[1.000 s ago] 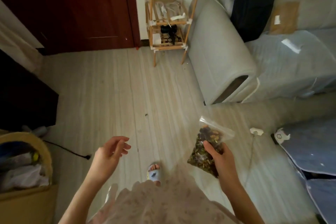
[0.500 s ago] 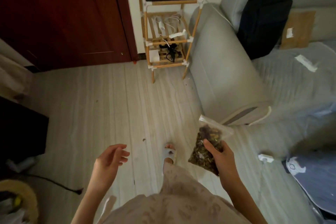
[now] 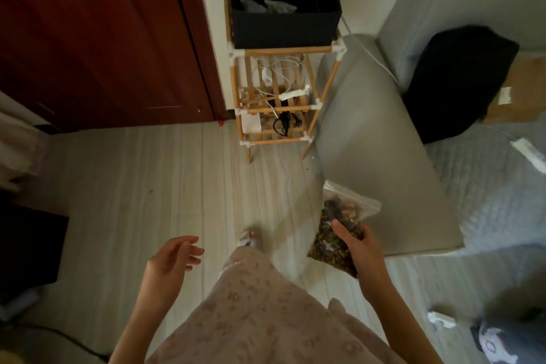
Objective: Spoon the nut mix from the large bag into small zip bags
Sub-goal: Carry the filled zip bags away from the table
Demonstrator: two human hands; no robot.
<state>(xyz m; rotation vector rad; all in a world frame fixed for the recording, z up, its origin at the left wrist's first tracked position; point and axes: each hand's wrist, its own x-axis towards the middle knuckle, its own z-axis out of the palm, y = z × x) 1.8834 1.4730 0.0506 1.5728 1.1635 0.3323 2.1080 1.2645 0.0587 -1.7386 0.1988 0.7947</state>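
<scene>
Since 1 second ago the view has swung toward the wooden shelf (image 3: 274,97) and the sofa, so the shelf and the black box (image 3: 283,3) on its top now fill the upper middle, while the basket once at the lower left has gone out of sight; both hands hold much the same pose as before.

From the head camera, the right hand (image 3: 359,248) grips 1 small zip bag (image 3: 339,227) of nut mix around its middle, thumb across the front and fingers curled behind. The bag tilts, its clear sealed top sticking up and away beyond the thumb, its filled bottom hanging below and to the left of the palm. Just past the grip lies the grey sofa arm (image 3: 381,156), with a black backpack (image 3: 455,80) on the seat farther beyond it.

Well apart from the grip, on the other side of the patterned dress (image 3: 266,313), the left hand (image 3: 174,260) hovers over the pale floor (image 3: 147,186), fingers loosely spread and holding nothing. A foot (image 3: 251,238) shows between the 2 hands.
</scene>
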